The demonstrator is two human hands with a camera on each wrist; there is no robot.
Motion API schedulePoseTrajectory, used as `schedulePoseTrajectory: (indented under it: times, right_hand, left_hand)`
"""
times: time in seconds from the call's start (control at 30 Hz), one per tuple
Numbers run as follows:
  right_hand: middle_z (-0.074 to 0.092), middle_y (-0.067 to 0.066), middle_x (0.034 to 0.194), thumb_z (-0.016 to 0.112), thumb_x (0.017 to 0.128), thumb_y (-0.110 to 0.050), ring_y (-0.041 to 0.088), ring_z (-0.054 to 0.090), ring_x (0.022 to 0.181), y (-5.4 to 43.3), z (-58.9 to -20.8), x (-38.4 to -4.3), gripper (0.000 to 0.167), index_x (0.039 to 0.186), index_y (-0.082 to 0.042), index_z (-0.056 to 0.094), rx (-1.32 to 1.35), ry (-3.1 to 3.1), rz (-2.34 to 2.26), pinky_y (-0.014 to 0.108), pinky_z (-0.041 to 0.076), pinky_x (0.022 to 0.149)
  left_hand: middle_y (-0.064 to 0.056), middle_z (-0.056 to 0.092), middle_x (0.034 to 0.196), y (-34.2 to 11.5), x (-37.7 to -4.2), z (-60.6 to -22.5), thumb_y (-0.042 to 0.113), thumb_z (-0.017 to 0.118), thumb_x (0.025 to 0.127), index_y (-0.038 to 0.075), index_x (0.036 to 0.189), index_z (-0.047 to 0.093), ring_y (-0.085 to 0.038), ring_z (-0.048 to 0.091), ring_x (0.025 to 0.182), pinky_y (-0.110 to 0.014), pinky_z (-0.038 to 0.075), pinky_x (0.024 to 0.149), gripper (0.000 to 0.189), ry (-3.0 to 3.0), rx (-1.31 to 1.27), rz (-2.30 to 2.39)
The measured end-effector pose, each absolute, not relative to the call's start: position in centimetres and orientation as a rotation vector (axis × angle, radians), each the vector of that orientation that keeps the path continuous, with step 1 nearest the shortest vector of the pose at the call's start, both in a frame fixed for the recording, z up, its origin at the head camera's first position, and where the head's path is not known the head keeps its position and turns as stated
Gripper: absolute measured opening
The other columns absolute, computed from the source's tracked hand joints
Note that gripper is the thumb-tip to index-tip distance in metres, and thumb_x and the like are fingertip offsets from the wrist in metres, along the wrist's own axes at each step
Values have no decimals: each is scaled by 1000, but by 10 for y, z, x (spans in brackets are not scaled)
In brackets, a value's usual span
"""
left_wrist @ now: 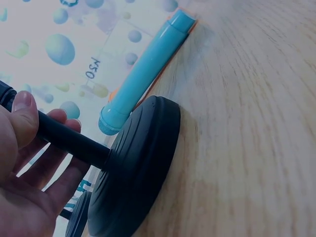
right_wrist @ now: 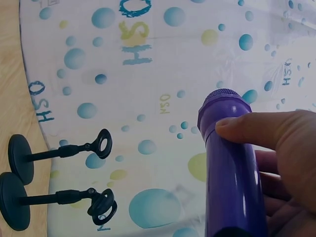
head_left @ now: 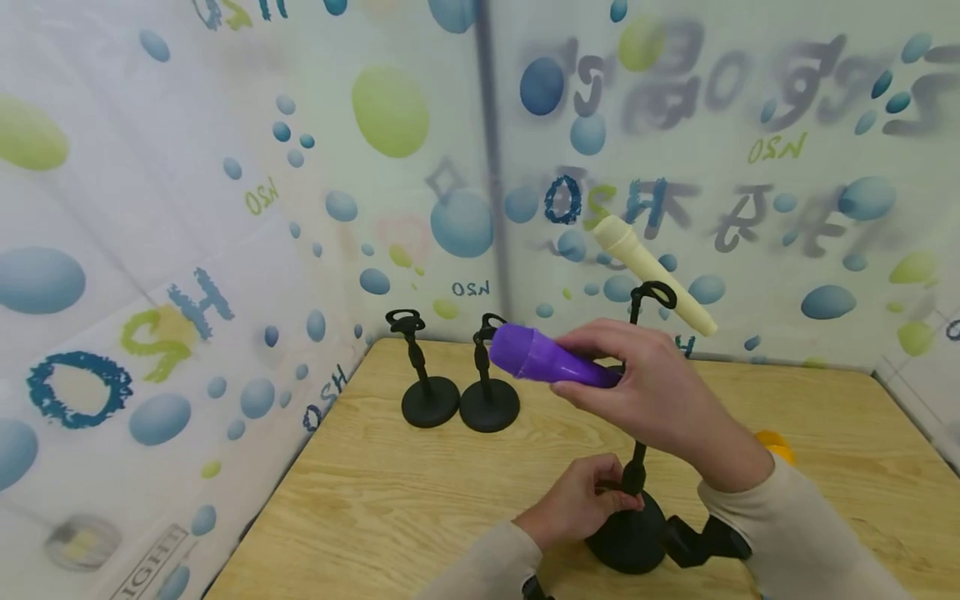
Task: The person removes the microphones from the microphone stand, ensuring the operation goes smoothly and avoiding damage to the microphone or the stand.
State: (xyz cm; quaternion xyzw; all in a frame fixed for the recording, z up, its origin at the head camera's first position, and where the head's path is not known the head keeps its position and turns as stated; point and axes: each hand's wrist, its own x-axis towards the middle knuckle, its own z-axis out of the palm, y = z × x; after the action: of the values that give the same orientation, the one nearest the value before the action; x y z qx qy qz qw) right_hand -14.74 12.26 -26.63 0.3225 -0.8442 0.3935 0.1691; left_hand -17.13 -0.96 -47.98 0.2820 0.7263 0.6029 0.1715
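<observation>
My right hand holds a purple microphone by its lower body, its head pointing left. In the right wrist view, the thumb lies along the purple microphone just below its head. Lower down, my left hand grips the pole of a black microphone stand just above its round base. The left wrist view shows thumb and fingers around that pole. Behind my right hand, a cream microphone slants at a black ring clip; my hand hides what lies below the clip.
Two more black stands with ring clips stand side by side at the table's back left. A light-blue microphone lies beyond the gripped base. Something orange shows behind my right wrist. Patterned sheeting borders the wooden table.
</observation>
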Motion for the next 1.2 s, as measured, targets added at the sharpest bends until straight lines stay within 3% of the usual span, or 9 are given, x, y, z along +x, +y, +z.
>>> schedulePoseTrajectory:
  times: [0.5, 0.87, 1.2]
  right_hand:
    - [79, 5, 122, 87, 94, -23, 21, 76, 106, 107, -259, -150, 33, 124, -12, 79, 918, -2409, 1119, 43, 66, 84]
    - [78, 7, 117, 87, 93, -13, 19, 74, 102, 95, -256, -156, 34, 125, -6, 78, 965, -2398, 1075, 41, 65, 84]
    - [78, 5, 113, 86, 94, -15, 16, 71, 96, 89, -252, -158, 32, 124, -8, 78, 984, -2381, 1064, 40, 63, 83]
  left_hand:
    - [-16, 82, 109, -10, -173, -483, 0, 70, 102, 4, 102, 69, 6, 72, 94, -17, 55, 96, 5, 2062, 776, 1693]
    - [-16, 82, 112, -12, -174, -481, 2, 71, 102, 0, 106, 70, 8, 69, 97, -18, 55, 98, 5, 2106, 791, 1649]
    - [-15, 81, 115, -15, -176, -482, 2, 68, 105, 0, 108, 69, 6, 69, 102, -19, 54, 101, 5, 2090, 787, 1636]
